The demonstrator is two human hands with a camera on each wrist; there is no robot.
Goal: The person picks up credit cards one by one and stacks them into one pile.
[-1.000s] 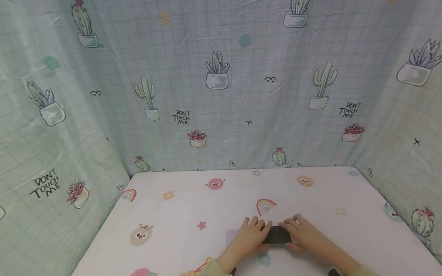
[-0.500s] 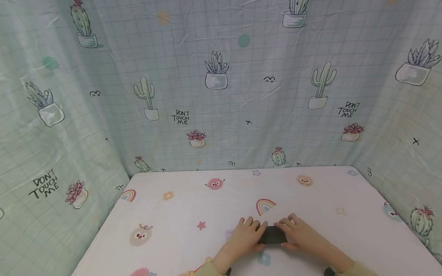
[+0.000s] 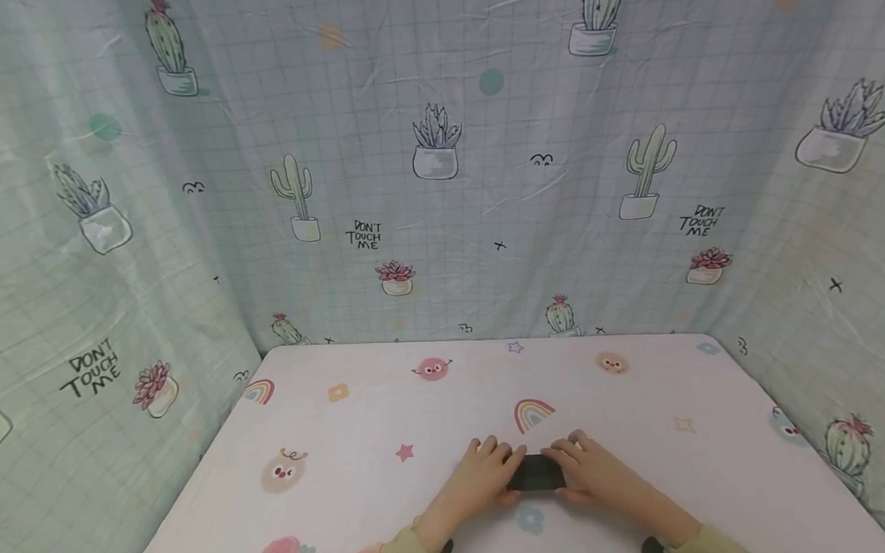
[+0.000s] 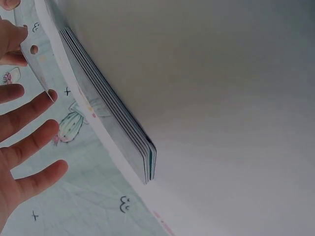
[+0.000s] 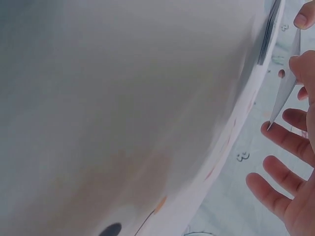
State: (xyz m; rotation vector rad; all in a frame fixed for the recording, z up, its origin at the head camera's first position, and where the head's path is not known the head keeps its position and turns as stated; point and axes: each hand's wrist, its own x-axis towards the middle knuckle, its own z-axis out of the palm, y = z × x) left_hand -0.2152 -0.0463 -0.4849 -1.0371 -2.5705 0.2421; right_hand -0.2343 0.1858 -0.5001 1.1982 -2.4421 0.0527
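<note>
Both hands hold one thin card (image 3: 537,472) above the patterned table; its upper side looks dark in the head view. From below, the card (image 4: 40,73) is pale, with a small round brown spot. My left hand (image 3: 483,476) pinches its left end between thumb and fingers. At the right end, my right hand (image 3: 589,469) does likewise. Other fingers of each hand spread out beneath the card in the wrist views. A neat stack of several thin cards with rounded corners (image 4: 110,105) lies on the table, left of the held card.
The white table (image 3: 346,440) carries printed rainbows, stars and smiling faces. A cactus-print curtain (image 3: 439,201) hangs behind it and along both sides. Dark pieces show at the left cuff (image 3: 447,550) and the right cuff (image 3: 655,551).
Both hands have slid a little to the left together with the card. Their grip on its ends looks the same.
</note>
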